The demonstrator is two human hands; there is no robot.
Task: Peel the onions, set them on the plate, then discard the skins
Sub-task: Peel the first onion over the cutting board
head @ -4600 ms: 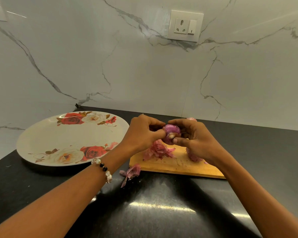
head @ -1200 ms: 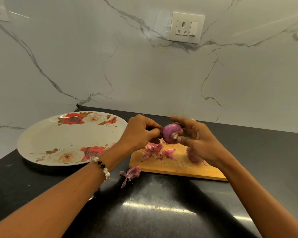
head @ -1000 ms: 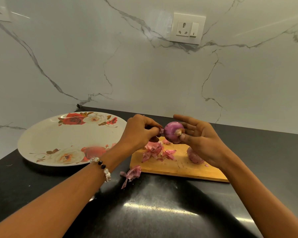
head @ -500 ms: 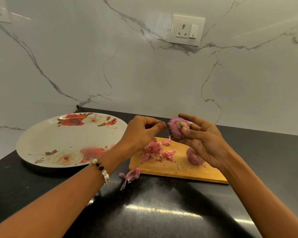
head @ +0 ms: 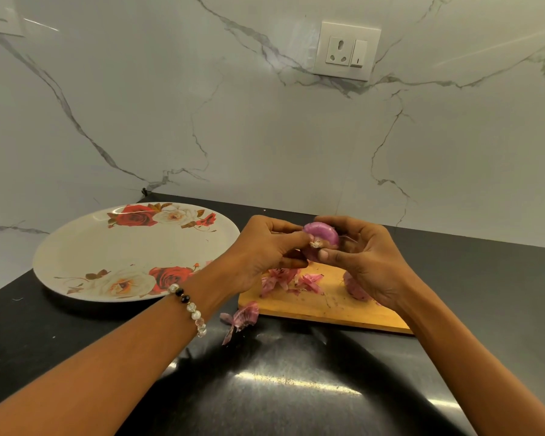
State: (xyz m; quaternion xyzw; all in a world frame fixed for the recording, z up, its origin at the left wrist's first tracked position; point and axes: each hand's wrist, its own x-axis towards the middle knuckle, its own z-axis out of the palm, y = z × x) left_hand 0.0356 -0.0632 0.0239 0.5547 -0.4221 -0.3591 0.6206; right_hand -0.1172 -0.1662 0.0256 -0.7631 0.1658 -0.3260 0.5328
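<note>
Both hands hold a purple onion (head: 323, 236) above the wooden cutting board (head: 323, 305). My right hand (head: 364, 256) grips it from the right, thumb under its root end. My left hand (head: 265, 247) pinches at the root end from the left. A pile of pink onion skins (head: 288, 280) lies on the board's left part. Another skin piece (head: 241, 316) lies on the counter by the board's front left corner. A second onion (head: 354, 286) rests on the board, partly hidden behind my right hand. The white rose-patterned plate (head: 107, 250) sits to the left, with nothing on it.
The black counter (head: 280, 388) runs from the marble wall toward me. A wall socket (head: 346, 50) is mounted on the marble wall above the board. A beaded bracelet (head: 188, 306) is on my left wrist.
My left hand has come back onto the onion's root end after being slightly apart from it. My right hand has turned the onion and lowered it a little.
</note>
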